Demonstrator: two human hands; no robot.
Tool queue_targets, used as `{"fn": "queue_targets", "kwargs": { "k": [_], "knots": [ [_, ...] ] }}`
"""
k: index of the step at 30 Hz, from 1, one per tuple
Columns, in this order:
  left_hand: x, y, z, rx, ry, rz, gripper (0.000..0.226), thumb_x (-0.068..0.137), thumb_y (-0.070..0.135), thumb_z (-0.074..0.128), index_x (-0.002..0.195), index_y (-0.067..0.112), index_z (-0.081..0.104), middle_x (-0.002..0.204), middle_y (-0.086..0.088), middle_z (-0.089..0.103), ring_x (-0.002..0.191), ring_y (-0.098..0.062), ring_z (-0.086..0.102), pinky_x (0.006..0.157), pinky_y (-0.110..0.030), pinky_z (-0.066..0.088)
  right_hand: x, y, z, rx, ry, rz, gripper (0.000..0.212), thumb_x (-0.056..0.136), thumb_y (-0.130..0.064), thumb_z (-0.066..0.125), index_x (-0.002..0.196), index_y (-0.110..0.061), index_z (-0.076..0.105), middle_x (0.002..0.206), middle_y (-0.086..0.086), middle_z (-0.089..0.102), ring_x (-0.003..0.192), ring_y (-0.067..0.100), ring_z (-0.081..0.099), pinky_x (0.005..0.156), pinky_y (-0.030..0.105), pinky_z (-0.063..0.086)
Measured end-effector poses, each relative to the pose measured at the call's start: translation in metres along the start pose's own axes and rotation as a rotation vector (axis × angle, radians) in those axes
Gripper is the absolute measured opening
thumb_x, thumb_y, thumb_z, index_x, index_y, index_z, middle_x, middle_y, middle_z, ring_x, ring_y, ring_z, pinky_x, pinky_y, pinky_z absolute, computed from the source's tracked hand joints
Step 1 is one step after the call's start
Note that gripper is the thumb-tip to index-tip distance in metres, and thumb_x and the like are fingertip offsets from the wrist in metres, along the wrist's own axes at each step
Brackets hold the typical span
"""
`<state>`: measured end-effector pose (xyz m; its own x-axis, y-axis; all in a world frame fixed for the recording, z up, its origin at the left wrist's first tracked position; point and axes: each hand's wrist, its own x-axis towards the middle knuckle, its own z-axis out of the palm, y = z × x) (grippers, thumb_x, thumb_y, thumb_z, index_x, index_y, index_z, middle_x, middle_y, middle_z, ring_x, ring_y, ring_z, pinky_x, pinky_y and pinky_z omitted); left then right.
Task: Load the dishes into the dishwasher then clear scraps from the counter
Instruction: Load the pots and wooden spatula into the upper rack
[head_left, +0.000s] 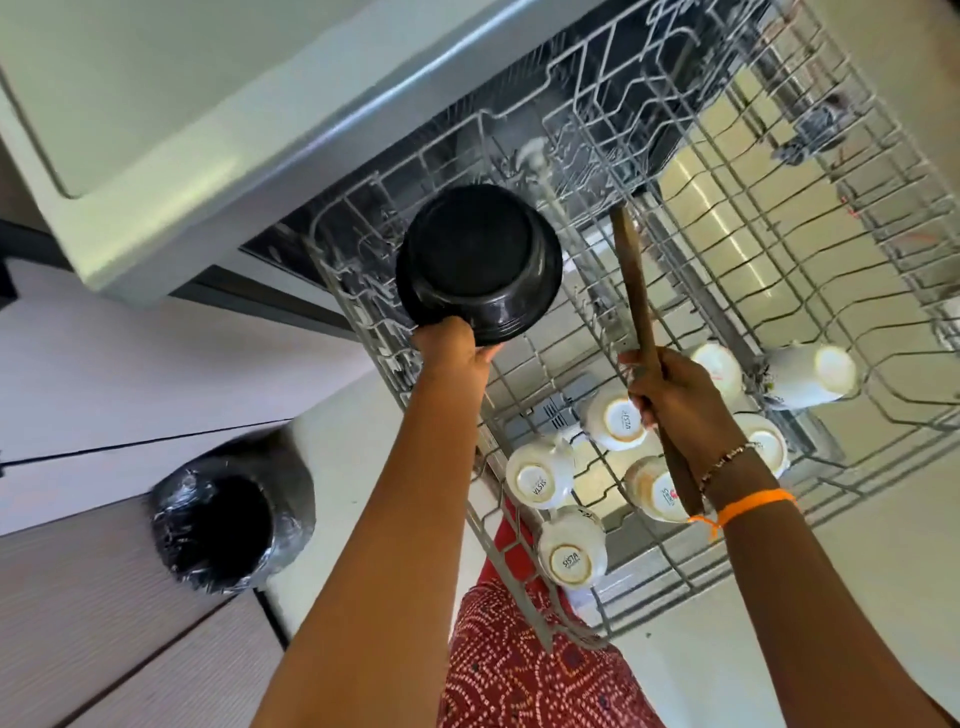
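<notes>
The left hand (457, 345) is closed on the near rim of a round black bowl (480, 262), holding it upside down and tilted over the far left corner of the pulled-out grey wire dishwasher rack (810, 249); base-up is probably how it is meant to sit, so water drains off. The right hand (670, 397) is wrapped firmly around the middle of a long brown wooden utensil (636, 291), its far end pointing up toward the middle of the rack, seemingly waiting for a slot while the bowl goes in first. Several white ceramic cups (618, 418) already stand mouth-down in the near part of the rack, one more lying on its side to the right. Loading looks well begun but unfinished. Under the rack shows the shiny steel inner door, and beyond it the dark machine opening below a pale counter edge (249, 171). To the near left, on a light floor beside pale cabinet fronts, stands a bin lined with a black plastic bag (228, 525).
</notes>
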<state>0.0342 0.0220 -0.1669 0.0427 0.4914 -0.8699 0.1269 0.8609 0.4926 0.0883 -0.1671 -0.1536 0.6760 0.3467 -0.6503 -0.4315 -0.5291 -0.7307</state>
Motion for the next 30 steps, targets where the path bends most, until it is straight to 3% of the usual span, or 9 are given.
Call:
{"fn": "queue_targets", "kwargs": {
  "k": [5, 9, 11, 15, 18, 20, 24, 27, 30],
  "knots": [
    [0.01, -0.004, -0.008, 0.275, -0.004, -0.082, 0.042, 0.099, 0.008, 0.031, 0.141, 0.01, 0.036, 0.141, -0.012, 0.045, 0.128, -0.03, 0.045, 0.096, -0.042, 0.043, 0.014, -0.006, 0.004, 0.008, -0.021, -0.019, 0.022, 0.09, 0.005, 0.042, 0.1, -0.01, 0.055, 0.057, 0.005, 0.042, 0.033, 0.001, 0.037, 0.039, 0.014, 0.032],
    [0.004, -0.006, -0.011, 0.321, 0.058, -0.117, 0.042, 0.098, 0.009, 0.031, 0.139, 0.008, 0.037, 0.143, -0.016, 0.042, 0.132, -0.032, 0.04, 0.098, -0.039, 0.04, 0.028, -0.007, 0.005, -0.015, 0.009, -0.047, 0.019, 0.089, 0.002, 0.048, 0.096, -0.015, 0.053, 0.058, 0.004, 0.044, 0.034, 0.0, 0.04, 0.044, 0.019, 0.034],
    [-0.007, -0.009, -0.01, 0.292, 0.085, -0.1, 0.045, 0.091, 0.002, 0.039, 0.136, 0.003, 0.039, 0.141, -0.017, 0.042, 0.125, -0.031, 0.046, 0.103, -0.035, 0.04, 0.037, -0.008, 0.005, -0.05, 0.047, -0.061, 0.022, 0.088, -0.003, 0.052, 0.089, -0.024, 0.047, 0.062, 0.004, 0.048, 0.038, 0.0, 0.043, 0.046, 0.023, 0.034],
    [-0.035, -0.011, 0.002, 0.478, 0.221, 0.144, 0.067, 0.083, 0.001, 0.055, 0.142, 0.014, 0.025, 0.148, -0.014, 0.02, 0.132, -0.034, 0.031, 0.109, -0.042, 0.035, 0.055, -0.023, 0.001, -0.21, 0.029, -0.157, 0.019, 0.084, -0.017, 0.058, 0.094, -0.026, 0.044, 0.073, 0.007, 0.058, 0.058, 0.023, 0.05, 0.055, 0.033, 0.041],
    [-0.05, -0.016, 0.01, 0.727, 0.094, 0.333, 0.069, 0.082, 0.002, 0.056, 0.14, 0.021, 0.024, 0.147, -0.01, 0.018, 0.129, -0.033, 0.027, 0.102, -0.039, 0.031, 0.071, -0.04, -0.002, -0.42, 0.025, -0.317, 0.027, 0.089, -0.011, 0.055, 0.115, -0.008, 0.049, 0.085, 0.006, 0.056, 0.06, 0.017, 0.05, 0.053, 0.016, 0.037],
    [-0.051, -0.018, 0.014, 0.835, 0.005, 0.434, 0.068, 0.08, 0.002, 0.055, 0.139, 0.021, 0.025, 0.145, -0.009, 0.018, 0.129, -0.031, 0.023, 0.102, -0.039, 0.029, 0.082, -0.049, -0.004, -0.518, 0.048, -0.356, 0.03, 0.09, -0.01, 0.053, 0.12, -0.007, 0.049, 0.087, 0.007, 0.055, 0.065, 0.02, 0.051, 0.053, 0.017, 0.032],
    [-0.041, -0.019, 0.017, 1.085, -0.053, 0.501, 0.066, 0.08, 0.012, 0.057, 0.138, 0.023, 0.025, 0.147, -0.005, 0.015, 0.131, -0.029, 0.016, 0.109, -0.043, 0.024, 0.107, -0.054, -0.012, -0.655, 0.194, -0.334, 0.036, 0.091, -0.015, 0.051, 0.126, -0.019, 0.048, 0.112, 0.014, 0.063, 0.099, 0.035, 0.06, 0.076, 0.035, 0.046],
    [-0.037, -0.019, 0.013, 1.279, 0.009, 0.621, 0.063, 0.08, 0.02, 0.061, 0.135, 0.023, 0.03, 0.147, -0.005, 0.017, 0.132, -0.029, 0.016, 0.11, -0.042, 0.015, 0.117, -0.051, -0.022, -0.606, 0.322, -0.3, 0.039, 0.09, -0.011, 0.05, 0.128, -0.018, 0.049, 0.118, 0.014, 0.062, 0.105, 0.036, 0.058, 0.082, 0.039, 0.046],
    [-0.034, -0.018, 0.011, 1.332, 0.039, 0.815, 0.055, 0.08, 0.023, 0.062, 0.129, 0.024, 0.039, 0.142, -0.003, 0.026, 0.127, -0.028, 0.024, 0.108, -0.041, 0.016, 0.131, -0.044, -0.03, -0.643, 0.317, -0.27, 0.038, 0.09, -0.004, 0.048, 0.128, -0.01, 0.05, 0.121, 0.019, 0.057, 0.109, 0.037, 0.055, 0.087, 0.037, 0.045]
  ]
}}
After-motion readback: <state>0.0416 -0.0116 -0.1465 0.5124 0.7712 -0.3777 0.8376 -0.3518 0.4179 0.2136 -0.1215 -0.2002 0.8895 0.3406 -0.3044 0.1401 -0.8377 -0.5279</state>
